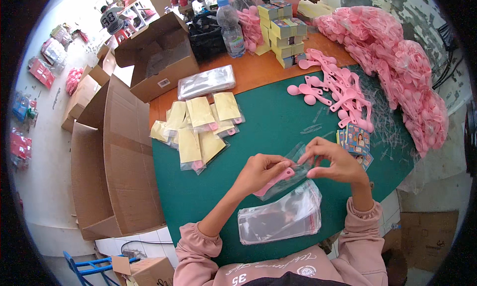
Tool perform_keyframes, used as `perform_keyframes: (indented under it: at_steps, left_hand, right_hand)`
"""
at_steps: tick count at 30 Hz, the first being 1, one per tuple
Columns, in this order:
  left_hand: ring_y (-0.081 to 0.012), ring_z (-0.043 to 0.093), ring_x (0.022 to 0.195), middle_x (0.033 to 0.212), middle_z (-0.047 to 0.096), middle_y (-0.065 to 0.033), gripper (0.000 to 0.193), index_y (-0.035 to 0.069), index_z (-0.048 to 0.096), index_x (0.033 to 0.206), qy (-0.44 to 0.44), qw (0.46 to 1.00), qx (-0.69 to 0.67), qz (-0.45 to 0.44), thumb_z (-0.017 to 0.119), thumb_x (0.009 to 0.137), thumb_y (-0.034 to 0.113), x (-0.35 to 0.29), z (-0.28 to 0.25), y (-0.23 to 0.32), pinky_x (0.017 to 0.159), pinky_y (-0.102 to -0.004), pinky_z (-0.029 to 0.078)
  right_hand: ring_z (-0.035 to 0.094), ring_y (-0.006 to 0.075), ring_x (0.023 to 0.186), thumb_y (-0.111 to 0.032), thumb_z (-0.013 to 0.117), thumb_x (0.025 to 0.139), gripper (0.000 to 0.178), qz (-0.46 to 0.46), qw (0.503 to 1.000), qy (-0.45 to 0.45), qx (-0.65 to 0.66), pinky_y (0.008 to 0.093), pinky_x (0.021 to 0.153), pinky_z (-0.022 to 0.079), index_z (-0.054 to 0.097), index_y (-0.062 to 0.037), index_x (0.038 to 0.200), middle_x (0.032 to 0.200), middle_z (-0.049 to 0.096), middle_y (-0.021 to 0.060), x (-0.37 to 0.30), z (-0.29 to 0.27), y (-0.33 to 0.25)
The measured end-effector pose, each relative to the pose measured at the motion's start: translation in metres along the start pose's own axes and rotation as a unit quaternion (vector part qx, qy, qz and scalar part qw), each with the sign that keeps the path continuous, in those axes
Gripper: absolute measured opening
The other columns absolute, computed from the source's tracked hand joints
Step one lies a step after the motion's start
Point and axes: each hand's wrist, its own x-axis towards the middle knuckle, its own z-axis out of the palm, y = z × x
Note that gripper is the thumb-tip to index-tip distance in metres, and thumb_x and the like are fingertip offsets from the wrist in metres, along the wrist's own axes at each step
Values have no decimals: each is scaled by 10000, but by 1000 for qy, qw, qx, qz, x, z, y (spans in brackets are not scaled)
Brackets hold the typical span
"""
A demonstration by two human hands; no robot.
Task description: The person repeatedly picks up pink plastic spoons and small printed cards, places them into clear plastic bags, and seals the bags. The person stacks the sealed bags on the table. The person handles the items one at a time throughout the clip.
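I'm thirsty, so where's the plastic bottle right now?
In the head view, the plastic bottle stands upper centre, on the table's orange part, just right of the black bag.

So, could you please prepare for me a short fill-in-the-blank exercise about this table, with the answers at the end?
1. The left hand and right hand are at a clear bag with a ____ piece.
2. The table cover is coloured ____.
3. The yellow-card packets lie to the ____ of both hands.
4. The heap of bagged spoons is on the table's ____ side.

Answers: pink; green; left; right.
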Motion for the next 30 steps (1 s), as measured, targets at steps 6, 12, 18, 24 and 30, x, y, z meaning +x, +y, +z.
perform_keyframes:
  at_steps: [6, 12, 18, 24, 30]
  left_hand:
    - [-67, 460, 505, 608, 601, -54, 238, 49, 660, 945, 25, 999, 20, 2, 554, 842, 235, 0, 3, -3, 463, -241, 373]
    - [-77, 468, 503, 596, 590, -67, 235, 46, 658, 948, 8, 999, 31, -17, 565, 833, 228, 1, 3, -8, 476, -258, 393]
    - [-92, 503, 504, 593, 593, -91, 240, 40, 658, 941, 9, 999, 37, -15, 569, 828, 233, 0, 5, -6, 485, -268, 409]
    - [-114, 554, 532, 628, 615, -106, 238, 45, 661, 937, 7, 999, 41, -16, 565, 828, 234, 1, 8, -8, 503, -282, 427]
    - [-127, 559, 534, 643, 622, -113, 239, 51, 662, 945, 11, 999, 37, -17, 563, 828, 234, 3, 6, -7, 509, -279, 429]
  right_hand:
    - [507, 130, 768, -230, 604, 811, 230, 17, 998, -30, 46, 239, 666, 421, 643, -53, 954, 864, 529, 56, 2, 6, 13]
    - [509, 117, 732, -166, 602, 801, 178, 49, 996, -39, 67, 250, 656, 413, 653, -41, 916, 797, 570, 48, 7, 4, 23]
    - [544, 137, 711, -196, 712, 682, 189, 19, 998, -45, -39, 272, 632, 423, 668, -48, 791, 778, 585, 54, 9, 7, 22]
    - [562, 226, 694, -207, 710, 671, 211, 1, 988, -48, -147, 319, 620, 431, 640, -31, 763, 771, 572, 93, 8, 11, 22]
    - [556, 220, 680, -168, 675, 700, 180, -13, 991, -43, -129, 306, 619, 434, 607, -17, 771, 754, 553, 89, 9, 8, 26]
